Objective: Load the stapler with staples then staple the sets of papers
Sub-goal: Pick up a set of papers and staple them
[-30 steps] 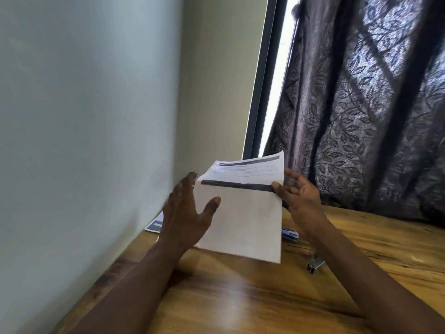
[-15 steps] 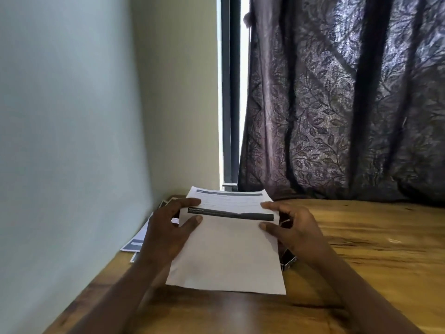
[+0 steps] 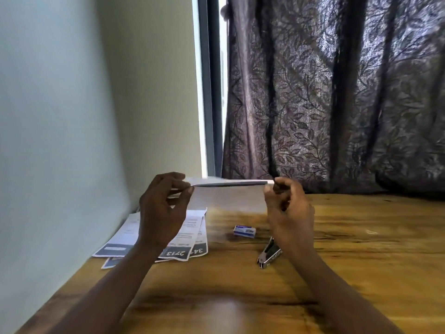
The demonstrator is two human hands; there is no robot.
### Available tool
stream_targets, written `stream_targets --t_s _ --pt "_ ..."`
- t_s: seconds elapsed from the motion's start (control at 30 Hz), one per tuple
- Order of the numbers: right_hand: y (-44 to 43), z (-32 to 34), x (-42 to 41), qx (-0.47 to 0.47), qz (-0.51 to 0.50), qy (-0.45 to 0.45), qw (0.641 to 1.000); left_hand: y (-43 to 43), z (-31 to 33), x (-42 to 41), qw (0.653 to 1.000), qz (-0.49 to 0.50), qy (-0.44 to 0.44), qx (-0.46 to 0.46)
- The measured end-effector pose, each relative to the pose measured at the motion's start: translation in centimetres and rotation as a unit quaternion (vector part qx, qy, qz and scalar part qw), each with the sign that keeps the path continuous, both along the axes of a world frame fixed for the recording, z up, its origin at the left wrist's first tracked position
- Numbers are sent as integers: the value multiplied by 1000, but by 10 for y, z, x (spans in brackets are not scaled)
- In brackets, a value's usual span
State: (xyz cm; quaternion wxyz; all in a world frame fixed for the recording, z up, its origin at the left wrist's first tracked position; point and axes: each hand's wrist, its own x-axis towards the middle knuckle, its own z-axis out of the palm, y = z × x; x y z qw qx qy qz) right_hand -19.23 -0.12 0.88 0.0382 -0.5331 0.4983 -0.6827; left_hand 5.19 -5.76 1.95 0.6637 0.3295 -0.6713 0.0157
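Thumb and fingers of the left hand (image 3: 161,213) pinch one end of a set of papers (image 3: 231,183); the right hand (image 3: 289,213) pinches the other end. The set is held level above the wooden table (image 3: 361,261), seen nearly edge-on. Below it, a small staple box (image 3: 244,231) lies on the table, with the metal stapler (image 3: 269,254) just beside the right wrist. More printed sheets (image 3: 192,237) lie fanned near the wall (image 3: 60,141). A patterned curtain (image 3: 337,92) hangs behind.
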Motion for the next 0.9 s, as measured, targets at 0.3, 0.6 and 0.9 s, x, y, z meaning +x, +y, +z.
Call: stream_targets --t_s 0.3,0.6,0.9 --pt "-7 -2 -1 167 236 -313 905 14 -28 2 990 -67 -125 -9" --pt "-1 -2 -13 153 228 -207 939 16 -28 3 981 -128 23 142" --pt "0 -7 -6 170 290 -102 936 13 -19 20 945 -172 38 278"
